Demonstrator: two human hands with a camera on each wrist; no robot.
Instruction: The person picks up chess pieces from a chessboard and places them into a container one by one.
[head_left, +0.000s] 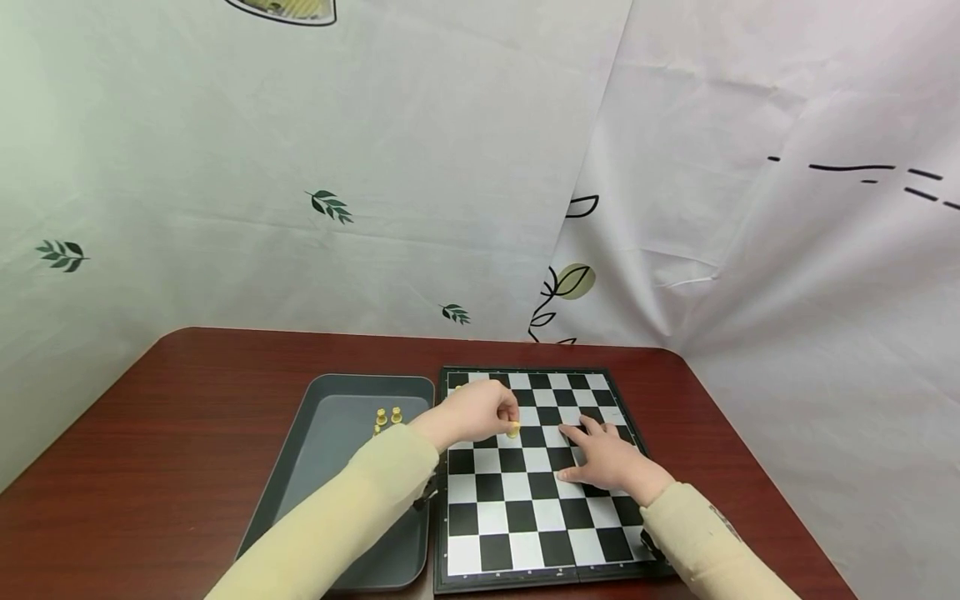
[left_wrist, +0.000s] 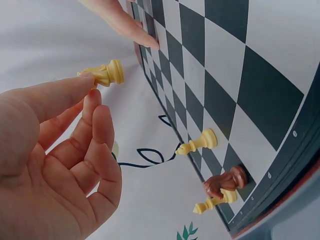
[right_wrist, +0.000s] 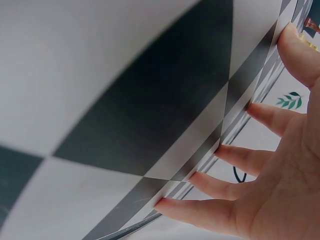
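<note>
White cloth (head_left: 420,125), softly creased and printed with leaf sprigs and black strokes, hangs behind a table (head_left: 135,417) of smooth red-brown wood grain with rounded far corners. On it lies a chessboard (head_left: 536,458) of flat black and white squares in a dark rim, twelve o'clock being its far edge; an oblong grey tray (head_left: 322,450), round-cornered and low-walled, sits at its nine o'clock. Pale yellow sleeves (head_left: 330,533) cover both arms. The right hand (head_left: 606,460), near three o'clock on the board, spreads its fingers, tips meeting the squares, and holds nothing. The left hand (head_left: 480,410), toward ten or eleven, pinches a pale yellow chess piece (left_wrist: 106,74) between thumb and fingertips; that piece hangs over the board at this hand's four o'clock, between nine and ten from the right hand. Its base is round and ridged. A curved brown piece (left_wrist: 227,181) and two tapering yellow pieces (left_wrist: 197,142) stand near the board's far-left corner, and little yellow pawns (head_left: 396,415) at the tray's one o'clock.
</note>
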